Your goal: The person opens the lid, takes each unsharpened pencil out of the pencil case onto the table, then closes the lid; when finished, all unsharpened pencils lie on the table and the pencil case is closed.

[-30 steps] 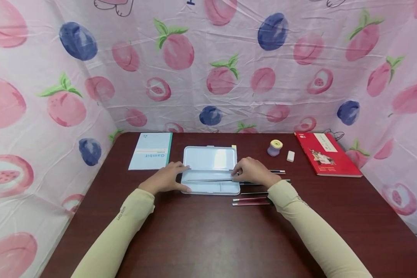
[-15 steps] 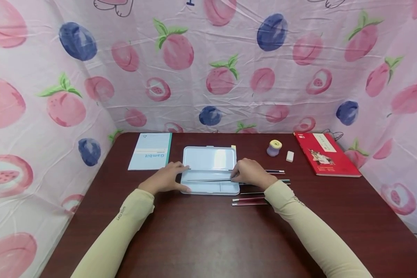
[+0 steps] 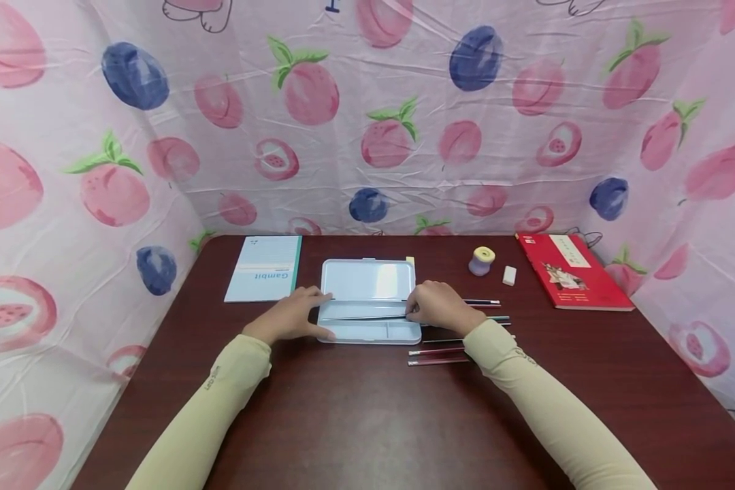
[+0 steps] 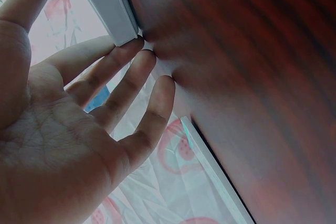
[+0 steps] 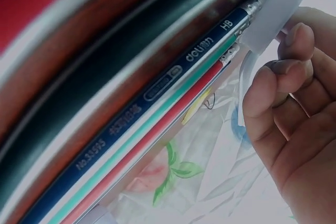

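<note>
A pale blue-white pencil case (image 3: 367, 280) lies unfolded on the dark red table, its lid tipped back. My left hand (image 3: 289, 314) rests at its left end, thumb near the front corner and fingertips by the hinge. Long, loosely spread fingers (image 4: 142, 124) touch the case corner in the left wrist view. My right hand (image 3: 439, 304) is at the right end, fingertips curled on a thin inner flap (image 3: 367, 314), whose right end looks slightly raised. Those fingertips are partly hidden. In the right wrist view, blue, green and red pencils (image 5: 178, 77) lie beside the case.
More pencils (image 3: 435, 352) lie in front of the right sleeve. Behind are a yellow-and-purple round object (image 3: 481, 261), a white eraser (image 3: 510, 275) and a red book (image 3: 572, 272). A pale blue notebook (image 3: 263, 268) lies at the back left. Fruit-patterned cloth hangs around the table.
My right hand has shifted slightly left along the case, and the gap under the flap's right end looks a little wider. My left hand stays in place.
</note>
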`<state>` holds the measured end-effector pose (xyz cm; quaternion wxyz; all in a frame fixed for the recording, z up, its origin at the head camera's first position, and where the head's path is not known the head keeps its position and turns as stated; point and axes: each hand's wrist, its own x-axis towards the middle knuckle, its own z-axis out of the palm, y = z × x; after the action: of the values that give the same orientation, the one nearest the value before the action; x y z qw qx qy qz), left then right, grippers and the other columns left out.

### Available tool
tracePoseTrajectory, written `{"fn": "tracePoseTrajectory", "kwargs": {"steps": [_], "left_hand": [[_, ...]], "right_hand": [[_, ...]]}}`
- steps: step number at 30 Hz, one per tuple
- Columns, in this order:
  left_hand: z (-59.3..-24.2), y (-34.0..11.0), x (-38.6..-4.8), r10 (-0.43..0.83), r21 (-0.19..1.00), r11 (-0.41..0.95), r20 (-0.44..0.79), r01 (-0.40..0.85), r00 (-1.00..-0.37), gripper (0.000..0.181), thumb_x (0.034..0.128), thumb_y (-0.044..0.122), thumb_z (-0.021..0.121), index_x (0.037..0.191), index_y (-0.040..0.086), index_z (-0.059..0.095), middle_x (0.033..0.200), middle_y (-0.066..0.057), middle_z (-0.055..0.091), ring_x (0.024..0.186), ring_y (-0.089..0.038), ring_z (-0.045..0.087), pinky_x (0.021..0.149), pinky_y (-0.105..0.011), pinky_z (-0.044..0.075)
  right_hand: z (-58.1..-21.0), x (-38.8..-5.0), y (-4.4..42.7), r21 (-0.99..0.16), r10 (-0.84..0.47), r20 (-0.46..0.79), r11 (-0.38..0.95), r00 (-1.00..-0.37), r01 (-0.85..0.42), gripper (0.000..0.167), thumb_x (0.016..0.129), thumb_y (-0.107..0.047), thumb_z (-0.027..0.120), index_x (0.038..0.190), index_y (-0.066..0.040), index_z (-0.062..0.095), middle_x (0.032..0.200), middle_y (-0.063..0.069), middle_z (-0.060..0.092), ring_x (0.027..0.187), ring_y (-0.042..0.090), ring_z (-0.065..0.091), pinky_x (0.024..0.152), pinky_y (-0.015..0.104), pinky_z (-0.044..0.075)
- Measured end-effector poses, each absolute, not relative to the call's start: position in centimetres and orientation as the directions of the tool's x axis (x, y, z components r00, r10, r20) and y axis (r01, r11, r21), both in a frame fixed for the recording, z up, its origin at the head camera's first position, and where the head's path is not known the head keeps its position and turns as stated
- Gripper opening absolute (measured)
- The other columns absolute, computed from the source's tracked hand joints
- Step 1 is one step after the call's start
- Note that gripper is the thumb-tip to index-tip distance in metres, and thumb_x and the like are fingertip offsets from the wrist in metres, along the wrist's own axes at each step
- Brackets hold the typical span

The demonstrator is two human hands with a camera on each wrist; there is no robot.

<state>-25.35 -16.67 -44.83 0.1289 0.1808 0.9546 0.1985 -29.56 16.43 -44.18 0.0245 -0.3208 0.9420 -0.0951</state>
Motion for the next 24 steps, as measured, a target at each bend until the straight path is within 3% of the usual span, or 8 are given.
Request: {"fn": "tracePoseTrajectory", "kwargs": {"steps": [13, 24], "left_hand": [[-44.8, -16.6, -25.3, 0.398, 0.42, 0.856, -0.163, 0.302, -0.903, 0.1, 0.0838, 0.058, 0.087, 0.163, 0.014, 0.046, 0.158, -0.016, 0.051, 0.139, -0.033, 0.05, 0.119, -0.057, 0.046], [-44.6, -16.6, -25.1, 0.398, 0.415, 0.858, -0.163, 0.303, -0.903, 0.1, 0.0834, 0.059, 0.087, 0.163, 0.014, 0.046, 0.158, -0.016, 0.052, 0.139, -0.033, 0.05, 0.118, -0.058, 0.046]], "right_hand": [[-43.8, -29.0, 16.9, -0.212, -0.663, 0.035, 0.727, -0.748, -0.654, 0.004, 0.092, -0.014, 0.08, 0.089, -0.013, 0.08, 0.07, -0.006, 0.064, 0.065, 0.007, 0.051, 0.065, 0.028, 0.052], [-43.5, -28.6, 17.7, -0.295, -0.642, 0.084, 0.714, -0.762, -0.634, 0.006, 0.094, -0.016, 0.079, 0.096, -0.011, 0.079, 0.067, -0.007, 0.055, 0.064, 0.006, 0.048, 0.064, 0.026, 0.046]]}}
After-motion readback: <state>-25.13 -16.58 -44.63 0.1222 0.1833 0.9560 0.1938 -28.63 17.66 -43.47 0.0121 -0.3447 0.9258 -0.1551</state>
